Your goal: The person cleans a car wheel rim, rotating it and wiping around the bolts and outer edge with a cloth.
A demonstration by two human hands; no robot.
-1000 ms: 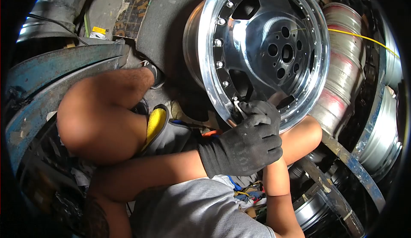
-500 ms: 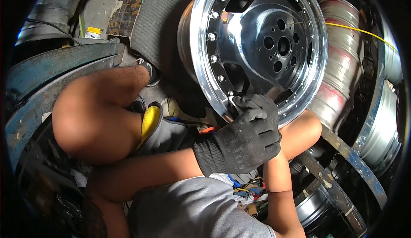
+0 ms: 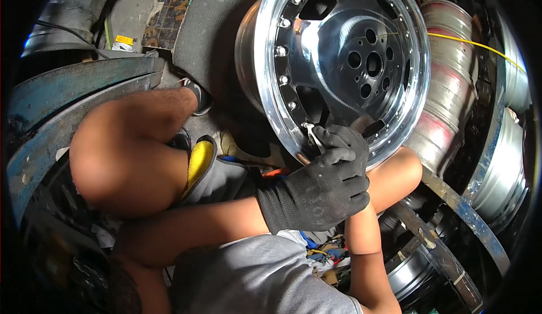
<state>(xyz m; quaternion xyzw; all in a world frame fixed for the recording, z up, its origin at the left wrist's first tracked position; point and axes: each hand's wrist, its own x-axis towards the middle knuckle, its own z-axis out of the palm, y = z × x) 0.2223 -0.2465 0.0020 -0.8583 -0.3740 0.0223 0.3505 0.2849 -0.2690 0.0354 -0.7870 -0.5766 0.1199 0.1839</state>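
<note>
A polished wheel rim (image 3: pixel 344 97) with a dark glossy face and a ring of small silver bolts stands tilted in front of me. Near its lower left edge, the end of a small silver wrench (image 3: pixel 313 136) meets a bolt. My right hand (image 3: pixel 351 140), in a black glove, has its fingers closed around the wrench and is partly hidden. In front of it, my left hand (image 3: pixel 319 194), also in a black glove, is curled with its fingers pressed together; what it grips is hidden.
At the right are stacked rims (image 3: pixel 446 77), a yellow cable (image 3: pixel 474 45) and a scuffed metal frame (image 3: pixel 463 209). Blue metal pieces (image 3: pixel 68 97) lie at the left, near a can with a yellow top (image 3: pixel 123 42). Grey matting (image 3: pixel 209 26) lies behind the rim.
Over the last second, the rim and both hands have shifted slightly left and up in view. In the last half second, the wrench has tilted a little at the bolt.
</note>
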